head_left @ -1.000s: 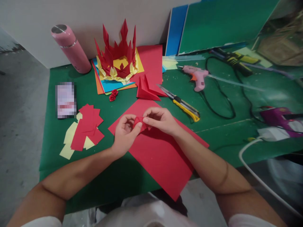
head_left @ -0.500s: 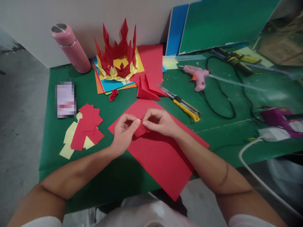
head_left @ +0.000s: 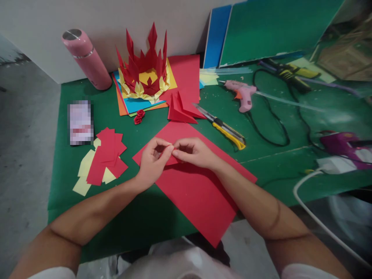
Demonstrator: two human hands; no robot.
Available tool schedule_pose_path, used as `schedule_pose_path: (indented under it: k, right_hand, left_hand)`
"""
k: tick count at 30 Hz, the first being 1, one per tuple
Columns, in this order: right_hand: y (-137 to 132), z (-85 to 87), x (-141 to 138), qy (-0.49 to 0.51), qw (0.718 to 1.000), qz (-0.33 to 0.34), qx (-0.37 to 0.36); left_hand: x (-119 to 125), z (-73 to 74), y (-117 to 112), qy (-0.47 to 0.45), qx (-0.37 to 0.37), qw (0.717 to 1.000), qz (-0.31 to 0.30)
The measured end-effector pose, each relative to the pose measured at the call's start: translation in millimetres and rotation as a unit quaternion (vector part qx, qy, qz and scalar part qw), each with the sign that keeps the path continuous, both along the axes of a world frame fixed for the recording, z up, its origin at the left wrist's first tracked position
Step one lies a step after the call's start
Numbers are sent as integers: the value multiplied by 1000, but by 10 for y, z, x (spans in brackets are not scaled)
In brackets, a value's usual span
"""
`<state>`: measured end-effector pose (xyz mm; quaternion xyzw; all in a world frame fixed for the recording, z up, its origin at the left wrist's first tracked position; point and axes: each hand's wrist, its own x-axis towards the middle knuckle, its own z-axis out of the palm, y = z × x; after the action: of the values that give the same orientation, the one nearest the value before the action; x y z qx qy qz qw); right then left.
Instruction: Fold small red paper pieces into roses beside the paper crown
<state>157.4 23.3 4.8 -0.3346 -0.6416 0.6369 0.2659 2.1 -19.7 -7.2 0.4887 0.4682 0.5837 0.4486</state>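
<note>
Two hands noted: left hand (head_left: 154, 164) and right hand (head_left: 197, 153), thumb and finger pinched together, share small red paper (head_left: 172, 160) above red sheet (head_left: 200, 197), which overhangs front edge of bench (head_left: 128, 217). We judge folding step underway; next move calls for even crease pressure.

On the green-covered desk (head_left: 279, 170), a pink cylindrical flask (head_left: 88, 60) stands behind a blurred rectangular device (head_left: 80, 123), while well to their right a pink plastic glue gun (head_left: 243, 93) lies near a yellow-handled utility knife (head_left: 228, 135).
</note>
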Motion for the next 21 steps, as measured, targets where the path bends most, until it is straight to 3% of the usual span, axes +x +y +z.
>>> schedule_pose_path:
  k: [4,13,21]
  right_hand:
    - [-11,12,1,-24,999,4,31]
    - [-4,13,11,-4,996,-63,65]
    - [12,1,44,5,997,-20,73]
  left_hand:
    - [-6,-11,-16,-14,-5,1000,-11]
    - [60,-58,-84,-89,-43,994,-36]
    - [31,-55,-69,-83,-95,991,-43]
